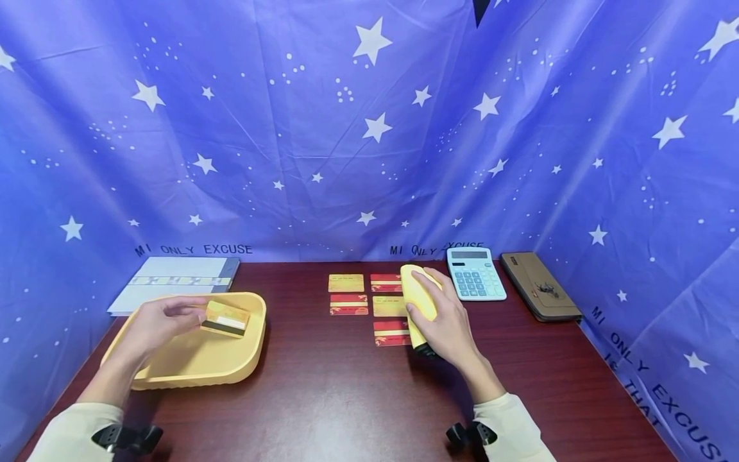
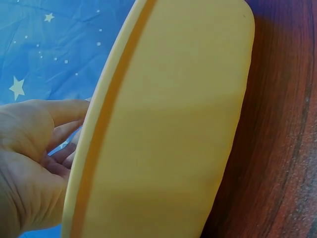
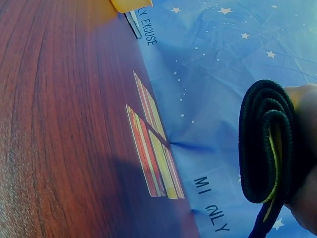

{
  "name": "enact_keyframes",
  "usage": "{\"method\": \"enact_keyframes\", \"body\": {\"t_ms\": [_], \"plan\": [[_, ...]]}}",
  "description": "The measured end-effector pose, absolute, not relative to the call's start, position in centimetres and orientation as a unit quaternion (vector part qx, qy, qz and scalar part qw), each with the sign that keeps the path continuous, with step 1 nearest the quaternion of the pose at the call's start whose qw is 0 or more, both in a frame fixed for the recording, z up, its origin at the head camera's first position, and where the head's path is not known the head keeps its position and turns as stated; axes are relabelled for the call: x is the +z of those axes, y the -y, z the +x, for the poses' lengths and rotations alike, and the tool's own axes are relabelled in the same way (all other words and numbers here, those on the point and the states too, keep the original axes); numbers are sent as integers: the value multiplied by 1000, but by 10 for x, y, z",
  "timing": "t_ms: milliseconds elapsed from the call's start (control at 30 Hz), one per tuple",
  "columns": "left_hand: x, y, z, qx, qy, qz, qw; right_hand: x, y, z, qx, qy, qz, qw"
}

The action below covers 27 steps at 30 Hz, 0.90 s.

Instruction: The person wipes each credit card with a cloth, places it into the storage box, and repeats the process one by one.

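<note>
In the head view my left hand (image 1: 164, 324) pinches a gold bank card (image 1: 225, 319) by its left edge, tilted over the yellow plastic tray (image 1: 256, 359). Its dark stripe and white strip face up. From the left wrist, the tray's wall (image 2: 163, 119) hides the card and the fingertips of my left hand (image 2: 34, 153). My right hand (image 1: 447, 317) grips a yellow roll (image 1: 420, 298) with a black end; the right wrist view shows its coiled black fabric (image 3: 265, 144) with yellow inside. Beside it, red and gold cards (image 1: 349, 304) lie in two columns on the table.
A pale blue calculator (image 1: 476, 274) stands at the back right, with a brown wallet (image 1: 537, 285) beyond it. Behind the tray lies a white and grey folder-like thing (image 1: 173, 269). Starry blue cloth (image 1: 323, 128) hangs round the dark red table (image 1: 323, 410).
</note>
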<state>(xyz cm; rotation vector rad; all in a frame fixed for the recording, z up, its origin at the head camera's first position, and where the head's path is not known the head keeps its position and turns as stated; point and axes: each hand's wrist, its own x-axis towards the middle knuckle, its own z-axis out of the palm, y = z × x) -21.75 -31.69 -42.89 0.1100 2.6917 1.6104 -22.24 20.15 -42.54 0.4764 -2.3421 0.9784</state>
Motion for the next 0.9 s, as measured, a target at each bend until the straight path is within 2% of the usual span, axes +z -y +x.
{"method": "enact_keyframes", "body": {"t_ms": [300, 633, 900], "plan": [[-426, 317, -217, 517, -856, 17, 3, -425, -202, -223, 363, 871, 181, 277], [-428, 319, -218, 485, -874, 13, -27, -425, -202, -223, 365, 871, 180, 277], [-417, 299, -215, 487, -872, 22, -39, -427, -204, -225, 367, 871, 174, 276]]}}
